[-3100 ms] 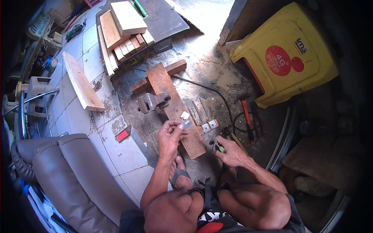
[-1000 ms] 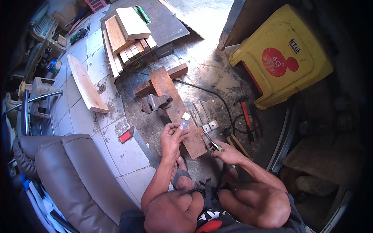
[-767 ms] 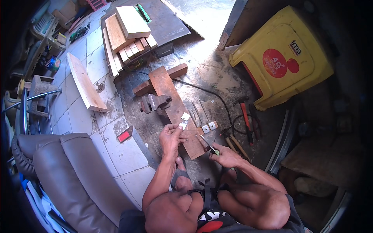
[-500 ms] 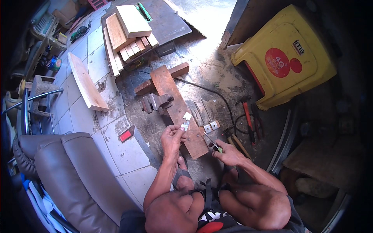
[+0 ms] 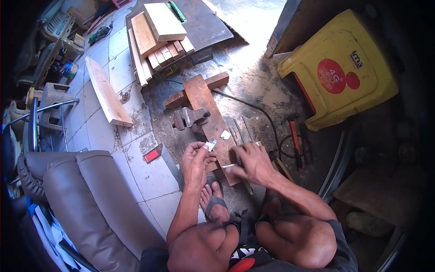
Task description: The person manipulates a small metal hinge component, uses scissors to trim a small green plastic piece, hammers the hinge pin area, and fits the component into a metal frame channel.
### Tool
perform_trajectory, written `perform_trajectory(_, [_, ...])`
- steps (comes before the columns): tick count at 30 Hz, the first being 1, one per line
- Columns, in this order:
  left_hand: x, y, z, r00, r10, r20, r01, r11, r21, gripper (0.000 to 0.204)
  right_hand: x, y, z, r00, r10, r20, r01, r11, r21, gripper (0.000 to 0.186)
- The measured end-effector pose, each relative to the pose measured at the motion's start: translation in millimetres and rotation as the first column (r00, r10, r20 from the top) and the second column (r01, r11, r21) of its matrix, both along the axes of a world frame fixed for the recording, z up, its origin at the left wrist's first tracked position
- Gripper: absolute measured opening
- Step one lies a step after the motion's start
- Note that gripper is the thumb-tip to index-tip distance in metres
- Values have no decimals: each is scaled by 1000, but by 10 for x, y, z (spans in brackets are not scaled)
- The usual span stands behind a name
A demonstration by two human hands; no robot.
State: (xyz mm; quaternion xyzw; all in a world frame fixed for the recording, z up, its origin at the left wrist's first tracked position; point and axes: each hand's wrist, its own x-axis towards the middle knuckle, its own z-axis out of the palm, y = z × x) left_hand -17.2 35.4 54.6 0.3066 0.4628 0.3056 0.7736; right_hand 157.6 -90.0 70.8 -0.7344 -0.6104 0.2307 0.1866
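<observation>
My left hand [image 5: 195, 162] pinches a small white piece [image 5: 210, 145] with a bluish part between thumb and fingers, over the left edge of a worn wooden plank [image 5: 210, 120]. A small white square [image 5: 225, 134] lies on that plank. Smeared by motion, my right hand [image 5: 254, 164] is above the plank's near end. A pale thin streak [image 5: 230, 166] shows by its fingertips; whether it is held cannot be told. Below that hand is a slim greenish handle [image 5: 247, 187], apparently let go. A metal vise [image 5: 190, 119] sits on the plank's left side.
Thin metal rods [image 5: 247, 128], a red-handled hammer [image 5: 295, 143] and a black cable [image 5: 258, 110] lie on the floor to the right. A yellow plastic stool [image 5: 340, 68] is beyond. Boards [image 5: 165, 22] are stacked at the back; a red block [image 5: 152, 155] and brown cushioned seat [image 5: 95, 204] are left.
My right hand has moved up and left over the plank, off the green-handled screwdriver it held. My left hand keeps its white piece. The whole view has shifted slightly.
</observation>
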Motion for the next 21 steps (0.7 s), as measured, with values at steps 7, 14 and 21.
perform_trajectory(7, [55, -75, 139, 998, -68, 12, 69, 997, -18, 17, 99, 468, -324, 947, -280, -158, 297, 951, 91, 28])
perform_trajectory(14, [60, -93, 207, 993, -114, -10, 114, 993, 0, 18, 211, 513, -468, 850, -380, -365, 376, 923, -85, 22])
perform_trajectory(21, [49, -80, 191, 991, -136, -3, 136, 991, 4, 18, 196, 535, -351, 725, -498, -476, 495, 857, -143, 34])
